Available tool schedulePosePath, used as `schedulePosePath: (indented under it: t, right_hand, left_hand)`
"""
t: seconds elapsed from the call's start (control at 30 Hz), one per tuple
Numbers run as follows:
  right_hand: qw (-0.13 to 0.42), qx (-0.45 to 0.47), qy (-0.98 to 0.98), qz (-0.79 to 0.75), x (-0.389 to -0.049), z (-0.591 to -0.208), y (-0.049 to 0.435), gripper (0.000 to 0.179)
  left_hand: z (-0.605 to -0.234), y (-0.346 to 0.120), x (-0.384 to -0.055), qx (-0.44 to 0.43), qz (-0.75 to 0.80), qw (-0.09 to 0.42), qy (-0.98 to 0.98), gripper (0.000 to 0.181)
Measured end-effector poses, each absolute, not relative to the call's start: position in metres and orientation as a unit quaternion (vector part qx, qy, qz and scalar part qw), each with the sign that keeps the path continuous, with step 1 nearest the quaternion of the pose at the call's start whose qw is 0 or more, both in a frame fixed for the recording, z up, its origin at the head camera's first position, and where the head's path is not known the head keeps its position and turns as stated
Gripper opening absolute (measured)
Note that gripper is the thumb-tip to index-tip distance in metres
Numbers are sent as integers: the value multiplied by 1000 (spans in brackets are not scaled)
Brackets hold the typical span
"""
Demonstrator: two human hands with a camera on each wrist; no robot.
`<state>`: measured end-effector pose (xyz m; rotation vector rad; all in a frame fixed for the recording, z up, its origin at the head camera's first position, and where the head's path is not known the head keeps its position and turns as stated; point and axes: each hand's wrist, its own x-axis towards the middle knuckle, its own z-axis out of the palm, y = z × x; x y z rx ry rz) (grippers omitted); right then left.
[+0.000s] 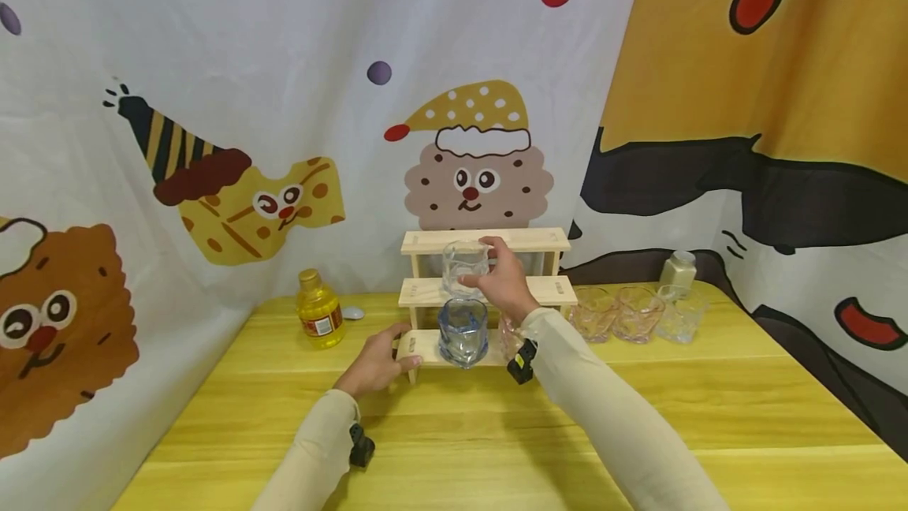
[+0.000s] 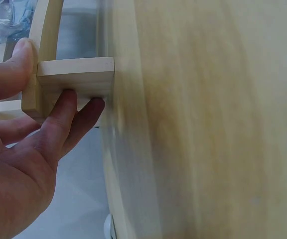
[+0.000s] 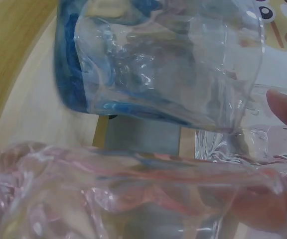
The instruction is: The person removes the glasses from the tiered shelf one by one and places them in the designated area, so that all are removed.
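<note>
A three-step wooden display rack (image 1: 489, 240) stands on the table. My left hand (image 1: 376, 363) grips the left end of its lowest step; the left wrist view shows the thumb on top and fingers (image 2: 59, 117) against the underside and leg. At the middle step, my right hand (image 1: 505, 282) holds a clear glass (image 1: 463, 262) between thumb and fingers. Whether the glass's base touches the step I cannot tell. On the lowest step sit a blue-tinted glass (image 1: 463, 333) and a pink-tinted glass (image 3: 133, 199), which the right wrist partly hides in the head view.
Right of the rack, two pinkish glasses (image 1: 593, 315) and a clear glass (image 1: 681, 315) stand in a row. A jar with pale contents (image 1: 679, 270) is behind them. To the left are a yellow oil bottle (image 1: 319, 314) and a white spoon-like piece (image 1: 352, 312). A printed curtain (image 1: 284, 61) hangs behind.
</note>
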<state>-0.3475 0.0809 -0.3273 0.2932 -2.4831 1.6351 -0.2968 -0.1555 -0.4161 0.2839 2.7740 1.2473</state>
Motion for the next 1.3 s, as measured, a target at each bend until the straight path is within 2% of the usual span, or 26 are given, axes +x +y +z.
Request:
schedulePosePath:
  t: [0.33,0.67,1.3]
  right_hand:
    - [91,105,-821,554,-345,-318,93,80]
    - [80,113,-814,564,-334,-313,114,76]
    - [79,132,-828,539,-312,-297,176,77]
  left_hand:
    - [-416,-155,-296,92,412,45,905,62]
    - [-417,-155,-293,89,417,44,904,61]
    - [-416,-155,-297,96,423,39,900,61]
